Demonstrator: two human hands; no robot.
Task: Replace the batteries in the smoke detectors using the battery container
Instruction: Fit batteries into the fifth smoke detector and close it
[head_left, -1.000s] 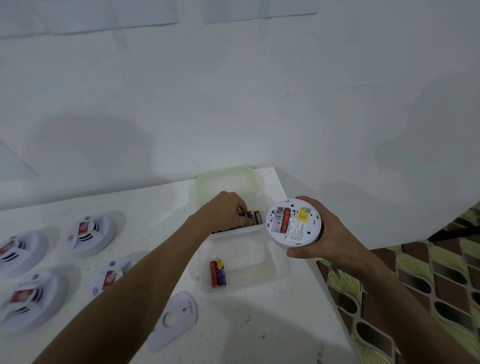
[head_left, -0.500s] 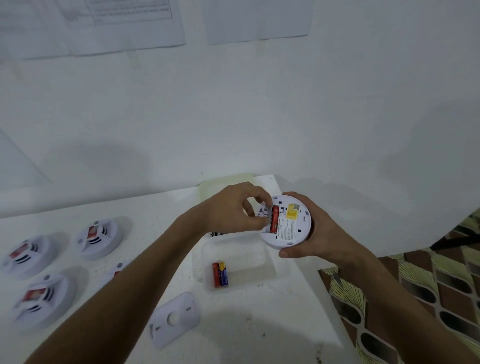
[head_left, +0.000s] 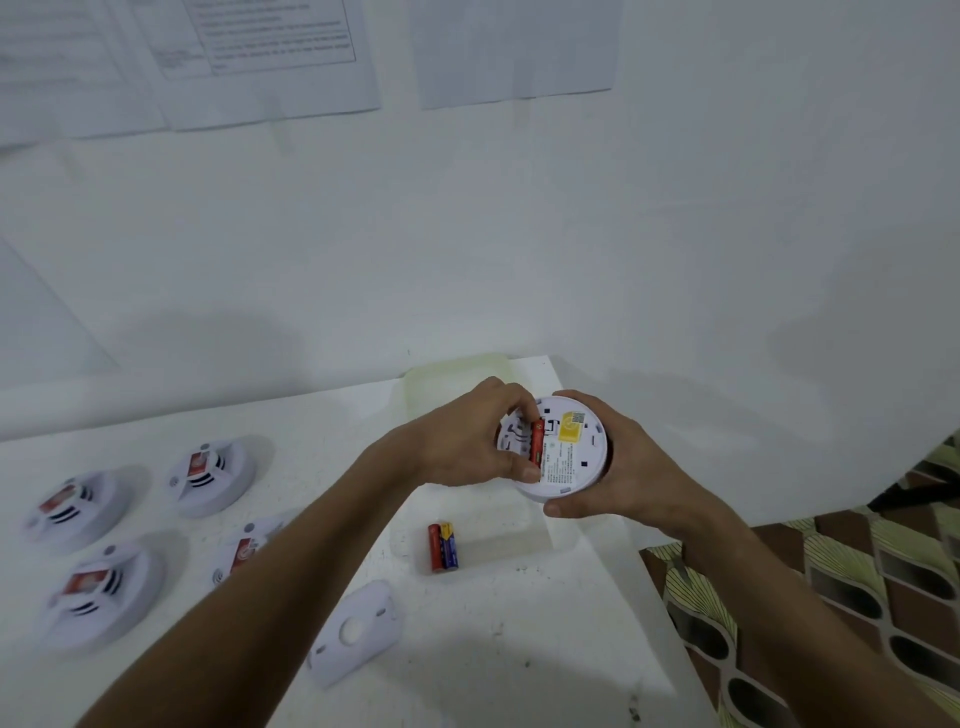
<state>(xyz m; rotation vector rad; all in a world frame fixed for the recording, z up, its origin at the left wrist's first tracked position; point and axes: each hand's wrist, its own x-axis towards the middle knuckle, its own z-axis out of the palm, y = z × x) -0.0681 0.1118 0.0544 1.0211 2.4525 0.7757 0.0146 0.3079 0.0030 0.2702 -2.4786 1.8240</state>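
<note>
My right hand (head_left: 618, 467) grips a round white smoke detector (head_left: 569, 457) with its back side up, above the table's far right part. A red battery (head_left: 536, 441) lies in its open compartment. My left hand (head_left: 467, 441) has its fingertips curled at that compartment, beside the red battery; whether it pinches a battery I cannot tell. Below the hands stands the clear plastic battery container (head_left: 498, 540). Two batteries (head_left: 442, 547), one red and one blue, lie in its near section. Its far section is hidden by my hands.
Several white smoke detectors lie face up on the left of the white table (head_left: 519, 649), among them one (head_left: 210, 475) and another (head_left: 96, 592). A loose white cover plate (head_left: 356, 631) lies near my left forearm. The table's right edge drops to patterned floor (head_left: 831, 597). A wall with papers stands behind.
My left hand has come out of the container's far section and reached the detector's battery compartment. The detector has moved slightly left and nearer to my left hand.
</note>
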